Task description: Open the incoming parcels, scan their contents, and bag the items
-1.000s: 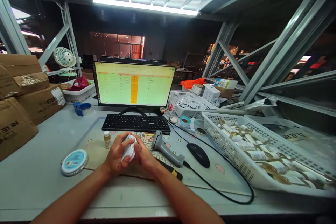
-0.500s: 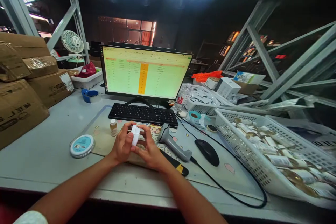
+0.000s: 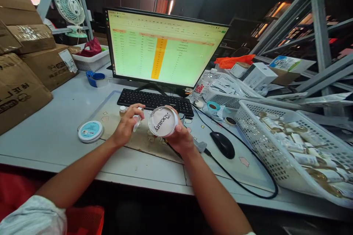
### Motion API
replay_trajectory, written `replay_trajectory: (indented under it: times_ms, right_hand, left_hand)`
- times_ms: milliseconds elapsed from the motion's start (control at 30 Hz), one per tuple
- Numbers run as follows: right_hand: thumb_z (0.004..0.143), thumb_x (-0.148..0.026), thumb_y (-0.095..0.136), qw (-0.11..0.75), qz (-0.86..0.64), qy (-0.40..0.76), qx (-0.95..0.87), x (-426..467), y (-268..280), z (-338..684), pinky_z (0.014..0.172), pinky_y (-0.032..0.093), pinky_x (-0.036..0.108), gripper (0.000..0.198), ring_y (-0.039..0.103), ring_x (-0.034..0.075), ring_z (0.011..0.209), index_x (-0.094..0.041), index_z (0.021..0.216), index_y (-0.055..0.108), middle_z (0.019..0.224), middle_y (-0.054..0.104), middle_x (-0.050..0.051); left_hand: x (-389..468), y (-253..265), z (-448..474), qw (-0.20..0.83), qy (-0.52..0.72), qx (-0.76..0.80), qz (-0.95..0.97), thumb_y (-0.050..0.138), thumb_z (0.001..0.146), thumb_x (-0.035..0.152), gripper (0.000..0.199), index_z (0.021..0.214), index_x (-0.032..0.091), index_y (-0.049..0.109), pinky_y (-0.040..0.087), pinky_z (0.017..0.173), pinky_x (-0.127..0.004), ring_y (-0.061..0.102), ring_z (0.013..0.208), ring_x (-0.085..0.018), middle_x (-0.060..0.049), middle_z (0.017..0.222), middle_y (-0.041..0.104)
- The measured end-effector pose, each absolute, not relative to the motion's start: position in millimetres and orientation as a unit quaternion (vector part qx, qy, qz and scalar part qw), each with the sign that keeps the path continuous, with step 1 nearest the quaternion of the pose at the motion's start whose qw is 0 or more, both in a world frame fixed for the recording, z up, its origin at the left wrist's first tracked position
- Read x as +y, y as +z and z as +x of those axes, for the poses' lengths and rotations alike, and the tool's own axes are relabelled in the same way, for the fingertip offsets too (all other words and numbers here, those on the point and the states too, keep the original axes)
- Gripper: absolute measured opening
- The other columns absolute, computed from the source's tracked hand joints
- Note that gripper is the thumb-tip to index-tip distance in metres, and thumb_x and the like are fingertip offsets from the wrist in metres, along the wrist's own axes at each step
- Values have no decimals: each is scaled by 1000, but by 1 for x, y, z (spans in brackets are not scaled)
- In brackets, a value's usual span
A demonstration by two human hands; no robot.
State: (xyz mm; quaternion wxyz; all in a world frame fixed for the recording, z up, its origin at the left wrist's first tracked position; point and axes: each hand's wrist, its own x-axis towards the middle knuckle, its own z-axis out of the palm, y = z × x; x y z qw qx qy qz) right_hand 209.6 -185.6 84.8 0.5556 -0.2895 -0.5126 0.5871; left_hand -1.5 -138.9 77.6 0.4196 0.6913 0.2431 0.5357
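My right hand grips a round white cosmetic jar by its edge, its flat face with the black word "beauty" turned toward me. Close by on the left, my left hand pinches a small whitish, see-through piece; I cannot tell exactly what it is. Just behind the left hand stands a small bottle with a white cap, partly hidden. A flat round tin with a light blue label lies to the left. The grey barcode scanner is mostly covered by my right hand.
A keyboard and monitor stand beyond my hands. To the right are a black mouse, a looping cable and a white basket of small bottles. Cardboard boxes are stacked left, near blue tape.
My hands have moved apart. The white jar, held edge-on between both hands before, is now in my right hand with its face toward me. The camera view has tilted down.
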Motion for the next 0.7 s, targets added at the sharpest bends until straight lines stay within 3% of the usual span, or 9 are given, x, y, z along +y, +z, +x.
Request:
replay_trajectory:
  times_ms: [100, 200, 333, 500, 700]
  right_hand:
    - [68, -63, 82, 549, -317, 551, -543, -185, 80, 203, 83, 58, 40, 84, 60, 27, 110, -35, 138, 44, 135, 55, 6]
    - [73, -58, 84, 529, -349, 497, -593, -183, 75, 198, 85, 58, 38, 80, 59, 26, 111, -35, 138, 45, 133, 54, 7]
    - [80, -48, 82, 519, -374, 454, -620, -183, 74, 197, 81, 60, 35, 71, 58, 24, 115, -35, 139, 44, 137, 50, 8]
    - [81, -47, 81, 519, -390, 435, -624, -185, 76, 198, 77, 62, 33, 71, 59, 26, 117, -34, 140, 45, 139, 50, 9]
    - [80, -38, 83, 479, -397, 406, -669, -190, 79, 201, 78, 64, 35, 69, 58, 26, 118, -34, 140, 49, 140, 51, 9]
  left_hand:
    - [-141, 79, -5, 222, 487, 278, 798, 63, 93, 51, 32, 88, 19, 65, 39, 113, -48, 50, 129, -30, -12, 135, 55]
    - [-140, 79, -5, 156, 417, 273, 853, 69, 92, 45, 24, 92, 20, 67, 39, 111, -50, 49, 128, -31, -11, 138, 55]
    - [-139, 75, -3, 168, 408, 253, 861, 57, 100, 32, 18, 99, 19, 69, 40, 112, -49, 50, 129, -29, -13, 140, 54]
    - [-140, 73, 0, 161, 421, 262, 853, 56, 98, 26, 15, 97, 20, 70, 42, 111, -48, 51, 130, -28, -11, 143, 53]
    - [-133, 76, -6, 189, 414, 273, 847, 55, 101, 35, 20, 105, 21, 68, 42, 113, -48, 52, 132, -28, -11, 141, 55]
